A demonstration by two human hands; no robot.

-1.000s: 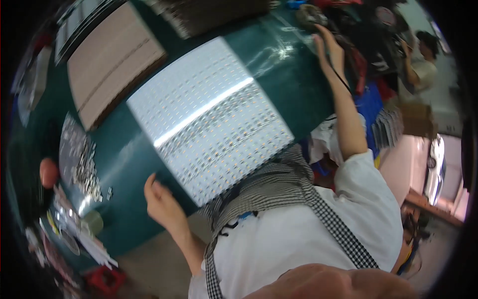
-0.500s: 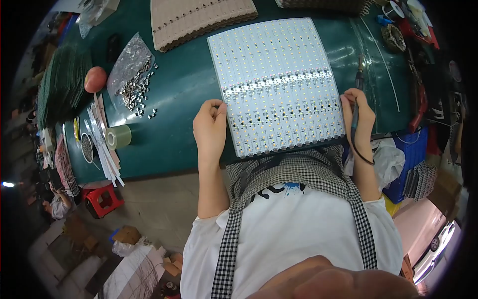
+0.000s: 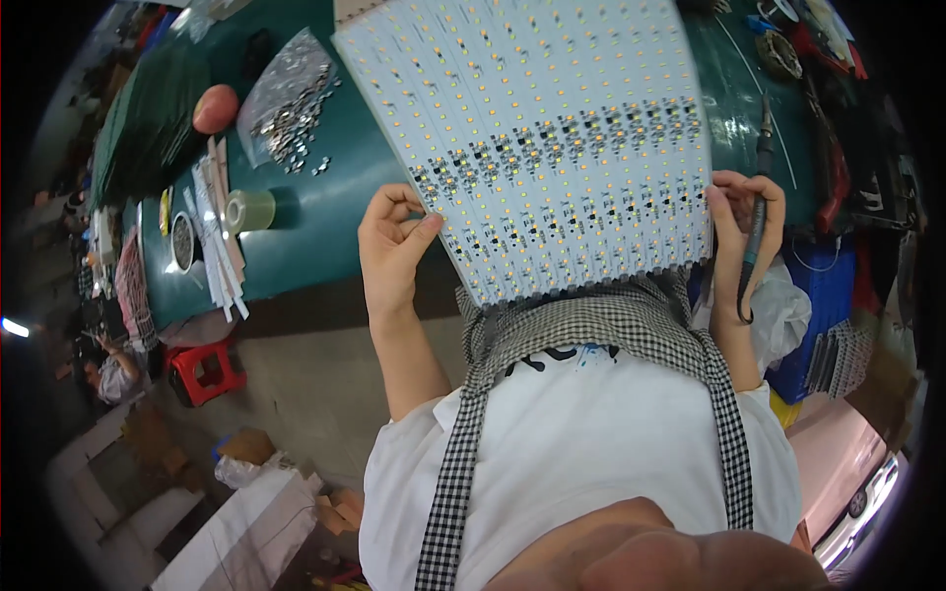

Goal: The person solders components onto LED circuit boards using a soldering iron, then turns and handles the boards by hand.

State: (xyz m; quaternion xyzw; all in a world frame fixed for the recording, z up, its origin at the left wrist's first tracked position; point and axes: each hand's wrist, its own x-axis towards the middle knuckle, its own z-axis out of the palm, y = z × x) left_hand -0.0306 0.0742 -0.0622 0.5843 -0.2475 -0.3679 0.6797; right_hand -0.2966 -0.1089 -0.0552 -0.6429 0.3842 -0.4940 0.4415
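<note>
A large white panel of LED strips [image 3: 552, 138] is lifted toward me over the green table [image 3: 325, 227], its near edge above my checked apron. My left hand [image 3: 394, 246] pinches the panel's left edge between thumb and fingers. My right hand [image 3: 744, 222] grips the panel's right edge and also holds a dark pen-shaped tool [image 3: 757, 212] with a thin cord hanging from it.
On the table's left lie a clear bag of small metal parts [image 3: 291, 98], a roll of tape [image 3: 248, 210], a pink round object [image 3: 215, 106] and white strips [image 3: 212, 246]. A red stool [image 3: 202, 369] stands on the floor. Tools and cables crowd the right side [image 3: 818, 118].
The panel has been lifted off the table and pulled closer to me, filling more of the view. Both hands have moved to its side edges.
</note>
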